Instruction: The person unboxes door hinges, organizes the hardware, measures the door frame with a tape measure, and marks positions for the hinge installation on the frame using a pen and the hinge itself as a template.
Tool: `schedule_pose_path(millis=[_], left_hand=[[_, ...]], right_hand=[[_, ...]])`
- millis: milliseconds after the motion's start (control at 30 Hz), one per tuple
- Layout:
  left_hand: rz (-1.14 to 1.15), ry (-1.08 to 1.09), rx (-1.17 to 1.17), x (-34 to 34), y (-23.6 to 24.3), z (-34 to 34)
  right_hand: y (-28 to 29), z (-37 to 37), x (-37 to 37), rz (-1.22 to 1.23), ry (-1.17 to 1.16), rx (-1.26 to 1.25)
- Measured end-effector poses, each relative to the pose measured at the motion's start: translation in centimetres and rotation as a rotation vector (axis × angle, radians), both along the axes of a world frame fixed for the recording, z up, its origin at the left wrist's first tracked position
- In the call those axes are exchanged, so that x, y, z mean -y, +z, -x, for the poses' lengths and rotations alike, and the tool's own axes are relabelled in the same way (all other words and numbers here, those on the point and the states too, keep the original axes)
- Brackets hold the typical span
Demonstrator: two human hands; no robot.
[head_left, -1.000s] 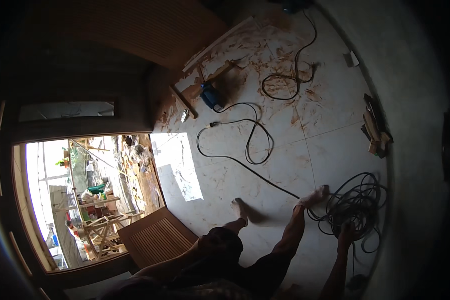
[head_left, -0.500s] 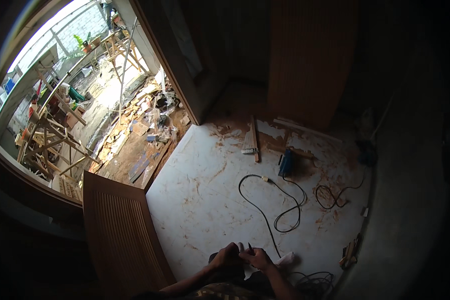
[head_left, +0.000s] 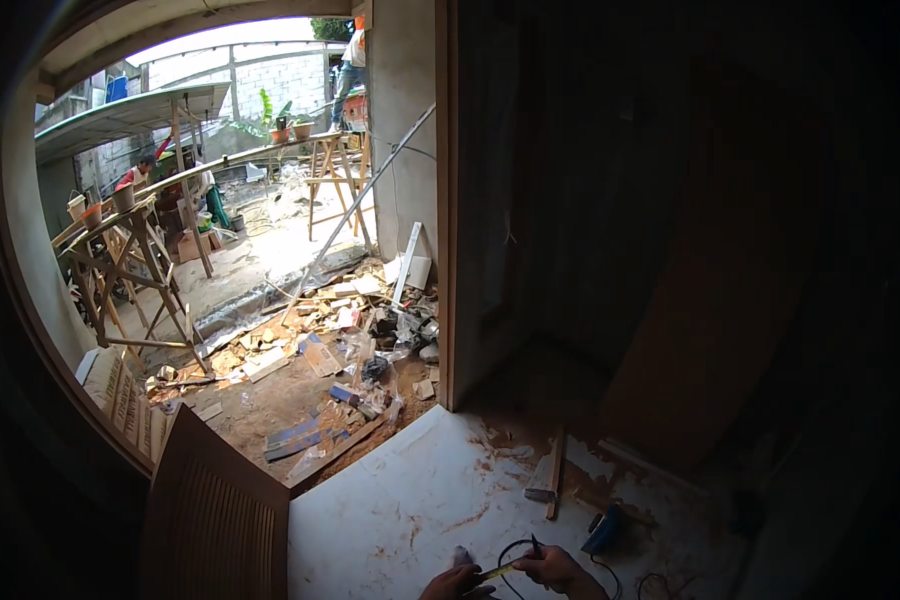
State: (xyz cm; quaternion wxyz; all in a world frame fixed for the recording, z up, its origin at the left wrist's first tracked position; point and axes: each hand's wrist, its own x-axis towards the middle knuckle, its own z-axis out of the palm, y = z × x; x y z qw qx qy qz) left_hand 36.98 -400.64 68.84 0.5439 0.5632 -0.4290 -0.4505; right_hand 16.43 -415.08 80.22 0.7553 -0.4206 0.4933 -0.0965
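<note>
"Head camera, bottom edge: what are those hands on?"

"A yellow strip (head_left: 498, 572), probably measuring tape, stretched between them. Left hand (head_left: 452, 583) and right hand (head_left: 552, 570) sit close but apart, each seemingly pinching it; a dark pointed thing (head_left: 536, 546), perhaps a pencil, pokes up from the right."

"How would you handle it?"

"I'd keep the strip straight and untwisted, and turn it toward the doorway (head_left: 447, 250) light; it's dim in here. Mind that black cord (head_left: 511, 545) looping just beyond."

"And farther out?"

"Blue power tool (head_left: 604, 530), then a timber strip (head_left: 557, 470); louvred panel (head_left: 215, 500) at left, sunlit rubble (head_left: 320, 355) outside."
</note>
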Motion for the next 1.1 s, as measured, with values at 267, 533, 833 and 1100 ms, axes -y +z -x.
schedule_pose_path(millis=[267,533,833,1100], left_hand=[[0.089,0.047,0.470,19.5,10.4,-17.1],[0.178,0.218,0.279,40.6,18.7,-28.3],[0.561,0.110,0.340,66.1,25.9,-41.0],[0.878,0.195,0.454,79.0,36.2,-45.0]], right_hand=[[16.0,-11.5,28.9,0.941,-0.241,0.140],[22.5,-34.1,42.6,1.017,-0.314,0.270],[32.2,-47.8,58.1,1.415,-0.546,0.266],[62.9,-53.3,70.8,1.949,-0.608,0.183]])
